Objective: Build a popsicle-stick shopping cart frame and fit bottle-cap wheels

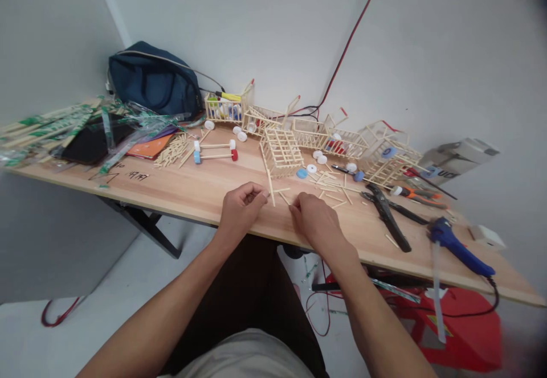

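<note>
Both my hands rest near the front edge of a long wooden table (pixel 188 187). My left hand (pixel 240 210) is curled, its fingertips pinched by the lower end of a thin wooden stick (pixel 270 187) that lies on the table. My right hand (pixel 314 218) is closed too, knuckles up, its fingertips touching a short stick piece (pixel 284 198). Just behind the hands stands a small frame of glued sticks (pixel 282 150). Loose stick offcuts (pixel 333 187) and bottle caps (pixel 306 171) lie to its right.
Black pliers (pixel 387 213) and a blue glue gun (pixel 459 247) lie at the right. Several stick-built carts (pixel 226 107) line the back wall. A dark blue bag (pixel 154 82), a heap of sticks (pixel 173 150) and green-printed wrappers (pixel 64 124) fill the left. A red stool (pixel 461 327) stands under the table.
</note>
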The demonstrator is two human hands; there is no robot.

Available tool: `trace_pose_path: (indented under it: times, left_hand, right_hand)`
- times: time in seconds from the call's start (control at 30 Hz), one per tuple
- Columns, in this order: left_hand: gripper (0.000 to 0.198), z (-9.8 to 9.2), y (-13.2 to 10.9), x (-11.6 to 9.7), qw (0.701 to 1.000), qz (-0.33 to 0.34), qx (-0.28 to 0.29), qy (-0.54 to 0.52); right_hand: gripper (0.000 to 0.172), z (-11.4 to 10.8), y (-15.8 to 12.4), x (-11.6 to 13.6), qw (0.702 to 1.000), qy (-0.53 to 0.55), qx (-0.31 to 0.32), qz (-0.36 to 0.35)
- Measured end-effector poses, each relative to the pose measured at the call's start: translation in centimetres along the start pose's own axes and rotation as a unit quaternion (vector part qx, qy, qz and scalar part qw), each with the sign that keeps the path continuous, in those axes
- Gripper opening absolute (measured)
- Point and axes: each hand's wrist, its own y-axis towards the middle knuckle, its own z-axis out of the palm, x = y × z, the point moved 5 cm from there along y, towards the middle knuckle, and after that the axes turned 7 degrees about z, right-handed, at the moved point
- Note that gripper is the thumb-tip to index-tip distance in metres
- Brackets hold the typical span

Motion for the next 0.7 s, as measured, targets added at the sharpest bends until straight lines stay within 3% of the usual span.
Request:
trace_pose_path:
  times: [0.13, 0.27, 0.33, 0.47, 0.6, 0.7]
  left_hand:
    - [0.016, 0.0, -0.1, 0.0, 1.000, 0.002, 0.001, 0.006]
    - [0.016, 0.0, 0.0, 0.1, 1.000, 0.013, 0.003, 0.020]
    - [0.016, 0.1, 0.0, 0.1, 1.000, 0.016, 0.007, 0.023]
    - [0.015, 0.2, -0.1, 0.1, 0.999, 0.020, 0.012, 0.028]
    - [0.016, 0.2, -0.1, 0.0, 0.998, 0.027, 0.017, 0.053]
    - [0.016, 0.3, -0.1, 0.1, 0.997, 0.032, 0.019, 0.061]
  right_hand:
    - [0.020, 0.6, -0.3, -1.8, 0.999, -0.010, 0.005, 0.032]
    - [0.014, 1.1, -0.5, -4.5, 0.984, 0.164, -0.048, 0.044]
    - [0.013, 1.3, -0.7, -5.8, 0.938, 0.340, -0.053, 0.032]
    - [0.028, 2.1, -1.4, -6.3, 0.790, 0.612, 0.020, 0.032]
    - [0.028, 2.3, -1.9, -4.5, 0.684, 0.727, 0.059, 0.024]
    - [0.029, 2.8, -1.8, -3.0, 0.630, 0.772, 0.074, 0.030]
